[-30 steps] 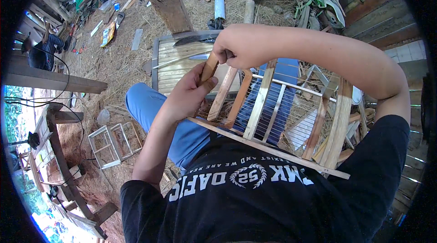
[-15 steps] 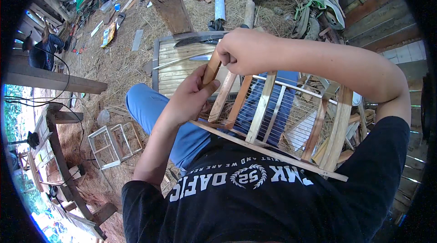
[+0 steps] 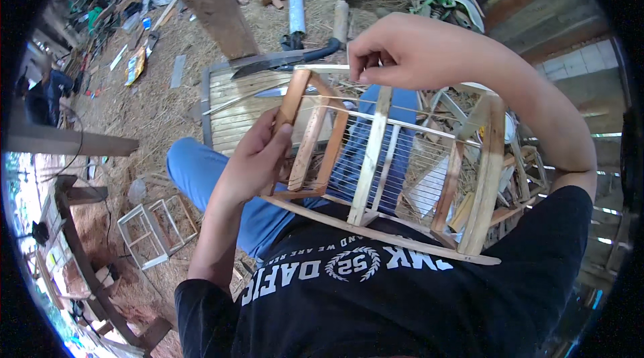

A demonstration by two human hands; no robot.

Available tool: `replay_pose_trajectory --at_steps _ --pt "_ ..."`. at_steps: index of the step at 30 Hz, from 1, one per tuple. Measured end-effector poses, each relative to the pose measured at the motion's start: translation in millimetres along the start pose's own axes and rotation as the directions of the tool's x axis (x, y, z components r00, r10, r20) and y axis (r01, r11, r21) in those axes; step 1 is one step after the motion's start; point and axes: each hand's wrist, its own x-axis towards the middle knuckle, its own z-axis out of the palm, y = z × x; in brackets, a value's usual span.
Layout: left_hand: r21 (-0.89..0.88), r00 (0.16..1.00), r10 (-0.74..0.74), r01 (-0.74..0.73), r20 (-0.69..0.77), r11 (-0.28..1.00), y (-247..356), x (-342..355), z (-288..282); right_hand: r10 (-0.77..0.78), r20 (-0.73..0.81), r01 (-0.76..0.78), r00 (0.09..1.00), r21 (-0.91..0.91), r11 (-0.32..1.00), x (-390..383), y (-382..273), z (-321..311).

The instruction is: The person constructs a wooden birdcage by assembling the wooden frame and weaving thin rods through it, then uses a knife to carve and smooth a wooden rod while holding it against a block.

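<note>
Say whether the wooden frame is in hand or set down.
In hand: the left hand grips the wooden frame by one end bar.

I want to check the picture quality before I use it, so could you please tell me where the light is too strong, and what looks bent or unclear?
Head view: bright daylight washes out the picture's lower left rim; head view: the wooden frame looks fairly clear, but its lower rail appears bowed, probably by the lens; head view: the person at far left looks soft.
</note>
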Motion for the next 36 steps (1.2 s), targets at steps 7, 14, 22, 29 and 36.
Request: replay_pose_trajectory --at_steps 7,14,22,29,36 --pt "-0.088 0.992 0.091 -0.099 -0.089 0.991 -5.6 -2.9 9.7 0.106 -0.092 -0.111 0.99 -0.046 0.993 -67.1 5.7 -2.4" --pt "-0.17 0.991 0.045 -0.067 -0.129 0.983 17.8 -5.5 34.9 0.081 -0.296 -0.08 0.952 0.015 0.997 -104.8 25.4 22.3" --pt "-0.222 0.993 0.059 -0.081 -0.103 0.972 24.7 -8.7 45.0 0.075 -0.337 -0.041 0.938 0.106 0.994 -106.3 39.5 24.0" --pt "-0.202 0.989 0.053 -0.08 -0.135 0.976 25.4 -7.1 44.0 -0.062 -0.458 0.056 0.887 -0.028 0.998 -68.8 4.7 28.4" --pt "-0.253 0.997 0.023 -0.04 -0.071 0.967 20.4 -7.2 42.5 -0.201 -0.361 0.19 0.911 -0.067 0.979 -33.3 -18.5 46.4"
